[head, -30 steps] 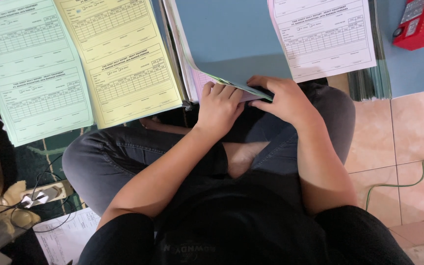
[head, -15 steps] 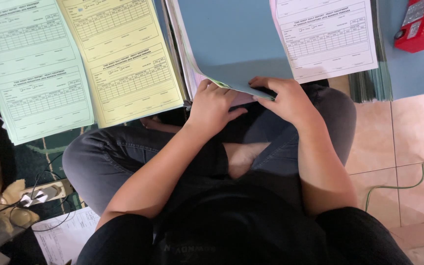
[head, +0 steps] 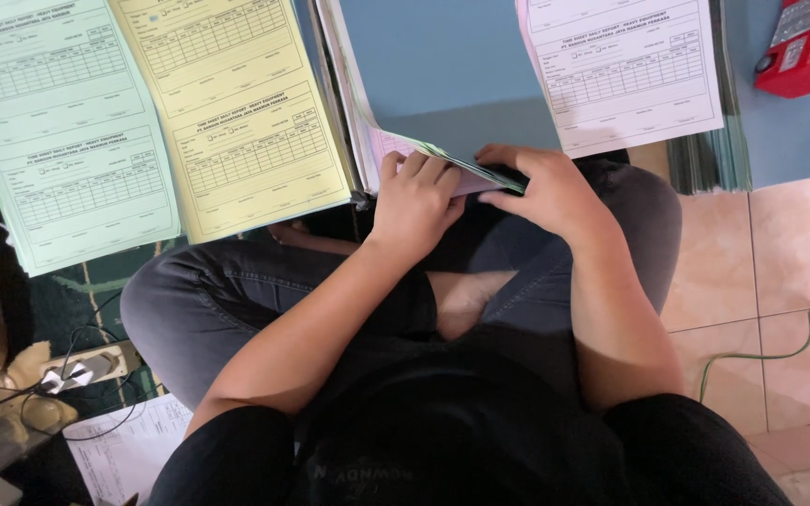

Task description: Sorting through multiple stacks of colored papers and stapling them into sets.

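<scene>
A: In the head view, what do the two hands do?

B: Both hands meet at the upper middle of the frame. The left hand (head: 416, 195) lies with bent fingers on the lower edge of the blue paper stack (head: 447, 80). The right hand (head: 541, 192) is just beside it, and its grip is pressed together, pinching the lifted corner of the sheets, where thin green and white edges show.

A: Is the grip of the left hand also pinching?

B: I cannot tell. The fingers are curled over the edge of the stack, but their tips are hidden.

A: Where is the stack lying?

B: It is at the top centre of the frame, in front of the crossed legs of the person, who sits on the floor in grey trousers. A pink sheet (head: 396, 150) shows under its lower left corner.

A: What is around it?

B: To the left of it is a yellow form (head: 236, 112), and at the upper left is a green form (head: 58, 131). To the right, a white form (head: 625, 70) lies partly over the blue stack. At the upper right corner is a red device (head: 808, 47). At the lower left are a power strip (head: 86, 367) with cables and one more printed paper (head: 128, 454). The tiled floor (head: 771, 281) shows at the right, with a green cable (head: 771, 351) on it.
</scene>
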